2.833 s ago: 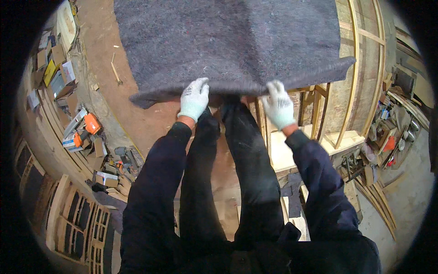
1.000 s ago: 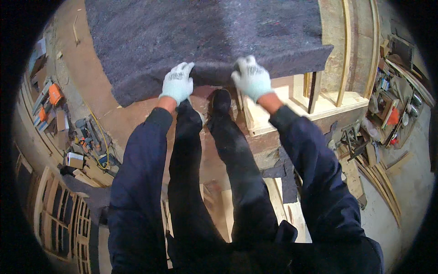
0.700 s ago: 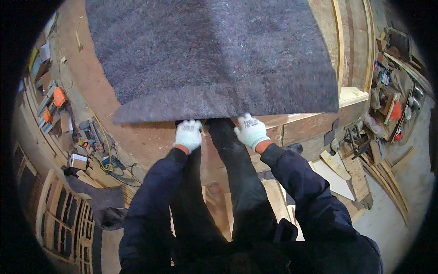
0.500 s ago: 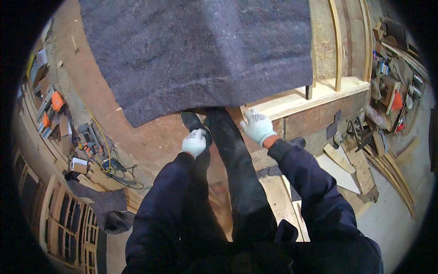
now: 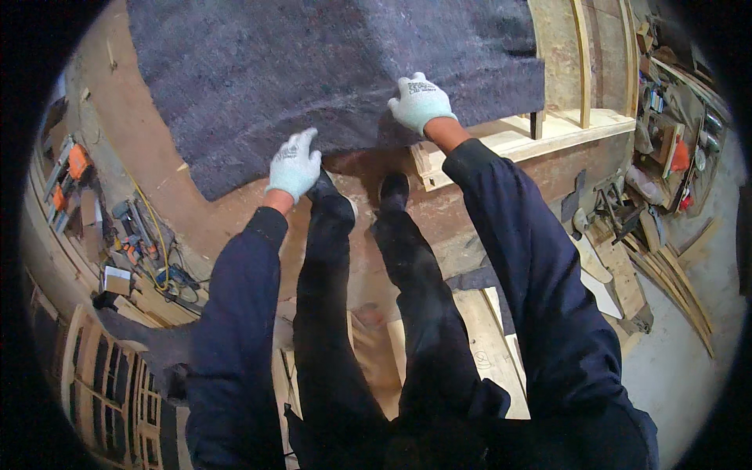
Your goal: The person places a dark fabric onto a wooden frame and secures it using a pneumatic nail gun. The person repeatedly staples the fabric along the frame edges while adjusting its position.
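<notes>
At the left of the frame an orange tool (image 5: 77, 160) lies among mixed clutter, with a yellow cord (image 5: 162, 235) curving down to its right. Below them sits a small white-and-brown box (image 5: 117, 280), and in the lower left corner a slatted wooden frame (image 5: 72, 352). Pale boards (image 5: 486, 345) lie at the lower middle. On the right, long thin wood strips (image 5: 681, 294) rest on the grey floor (image 5: 658, 345), below a red-orange object (image 5: 680, 159) too small to identify.

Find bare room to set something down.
Bare brown surface shows between the grey blanket, the yellow cord and the left sleeve; bare grey floor lies between the long planks and the right sleeve. Crowded: the tool pile by the cord.
</notes>
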Tool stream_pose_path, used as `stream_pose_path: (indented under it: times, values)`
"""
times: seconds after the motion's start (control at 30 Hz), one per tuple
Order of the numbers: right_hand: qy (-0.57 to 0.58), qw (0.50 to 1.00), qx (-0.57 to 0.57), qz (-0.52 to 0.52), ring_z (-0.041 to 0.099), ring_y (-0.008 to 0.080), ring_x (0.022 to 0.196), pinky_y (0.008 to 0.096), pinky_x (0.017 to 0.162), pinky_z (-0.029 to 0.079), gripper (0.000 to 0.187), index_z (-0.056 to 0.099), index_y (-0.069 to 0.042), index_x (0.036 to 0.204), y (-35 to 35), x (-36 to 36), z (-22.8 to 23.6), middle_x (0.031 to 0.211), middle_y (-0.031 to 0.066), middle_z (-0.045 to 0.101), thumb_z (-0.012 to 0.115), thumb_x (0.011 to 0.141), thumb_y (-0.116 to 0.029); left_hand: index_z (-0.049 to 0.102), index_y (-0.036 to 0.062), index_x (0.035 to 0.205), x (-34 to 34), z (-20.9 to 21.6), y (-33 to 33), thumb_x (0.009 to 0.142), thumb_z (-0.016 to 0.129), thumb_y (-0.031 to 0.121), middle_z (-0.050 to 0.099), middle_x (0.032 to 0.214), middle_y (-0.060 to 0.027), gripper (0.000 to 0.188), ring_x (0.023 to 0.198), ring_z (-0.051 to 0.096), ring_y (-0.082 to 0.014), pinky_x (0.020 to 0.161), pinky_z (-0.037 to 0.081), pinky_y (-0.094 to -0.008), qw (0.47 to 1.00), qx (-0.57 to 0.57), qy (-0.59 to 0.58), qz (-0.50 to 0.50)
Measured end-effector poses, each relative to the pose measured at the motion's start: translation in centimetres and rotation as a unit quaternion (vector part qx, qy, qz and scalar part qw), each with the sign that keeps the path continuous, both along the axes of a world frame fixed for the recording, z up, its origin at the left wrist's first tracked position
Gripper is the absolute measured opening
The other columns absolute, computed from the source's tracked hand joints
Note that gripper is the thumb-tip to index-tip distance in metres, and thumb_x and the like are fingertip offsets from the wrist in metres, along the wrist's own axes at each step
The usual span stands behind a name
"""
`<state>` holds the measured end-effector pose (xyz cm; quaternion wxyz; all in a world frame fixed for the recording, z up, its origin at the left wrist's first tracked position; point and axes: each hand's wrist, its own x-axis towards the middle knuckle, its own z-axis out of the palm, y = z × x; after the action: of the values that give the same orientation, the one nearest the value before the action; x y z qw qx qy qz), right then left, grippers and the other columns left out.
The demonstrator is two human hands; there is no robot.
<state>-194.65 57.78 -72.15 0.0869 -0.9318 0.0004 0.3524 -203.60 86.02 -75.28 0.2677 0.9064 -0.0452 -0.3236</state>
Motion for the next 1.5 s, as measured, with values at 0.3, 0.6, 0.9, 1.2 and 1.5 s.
stream_pose_path:
  times: [0.3, 0.6, 0.9, 1.2, 1.5]
  values:
    - [-0.099, 0.99, 0.087, 0.058, 0.066, 0.0368, 0.091, 0.0486, 0.076, 0.055, 0.028, 0.062, -0.007, 0.1, -2.8, -14.7, 7.5, 0.108, 0.0173, 0.058, 0.068, 0.087, -0.031, 0.049, 0.012, 0.144, -4.7, 1.1, -5.8, 0.085, 0.067, 0.025, 0.058, 0.126, -0.0158, 0.063, 0.117, 0.055, -0.0336, 0.099, 0.043, -0.0466, 0.974, 0.074, -0.045, -0.211]
    - [0.099, 0.991, 0.084, -0.013, 0.066, 0.037, 0.102, 0.0503, 0.086, 0.053, 0.034, 0.062, -0.006, 0.113, -9.7, -25.1, 4.2, 0.113, 0.0182, 0.063, 0.059, 0.092, -0.033, 0.053, 0.0116, 0.14, -18.0, 0.6, -10.6, 0.093, 0.058, 0.028, 0.057, 0.136, -0.0176, 0.05, 0.121, 0.058, -0.0387, 0.1, 0.049, -0.047, 0.981, 0.012, 0.179, -0.071]
    - [0.004, 0.994, 0.11, -0.026, 0.066, 0.0408, 0.092, 0.0519, 0.08, 0.053, 0.029, 0.06, -0.007, 0.104, -12.9, -20.1, 3.0, 0.102, 0.0192, 0.064, 0.056, 0.093, -0.034, 0.064, 0.0089, 0.123, -14.7, -2.5, -10.8, 0.094, 0.058, 0.024, 0.063, 0.125, -0.0178, 0.033, 0.115, 0.061, -0.0379, 0.098, 0.05, -0.0448, 0.995, 0.035, 0.032, 0.083]
    - [0.037, 0.998, 0.038, -0.016, 0.07, 0.0386, 0.098, 0.0519, 0.084, 0.054, 0.063, 0.039, -0.012, 0.152, -14.5, -16.2, 0.2, 0.114, 0.0181, 0.071, 0.055, 0.094, -0.034, 0.039, 0.0108, 0.153, -9.8, -4.2, -12.6, 0.089, 0.068, 0.035, 0.049, 0.149, -0.018, 0.075, 0.138, 0.045, -0.0367, 0.115, 0.035, -0.0461, 0.989, 0.068, -0.034, -0.123]
    - [0.061, 0.996, 0.048, -0.04, 0.069, 0.0393, 0.099, 0.0508, 0.087, 0.053, 0.04, 0.061, -0.009, 0.122, -16.1, -17.5, 0.7, 0.108, 0.0184, 0.072, 0.054, 0.094, -0.036, 0.062, 0.0078, 0.118, -10.3, -3.4, -12.9, 0.083, 0.07, 0.036, 0.06, 0.115, -0.0154, 0.046, 0.112, 0.056, -0.0378, 0.098, 0.042, -0.0501, 0.984, 0.047, -0.044, -0.164]
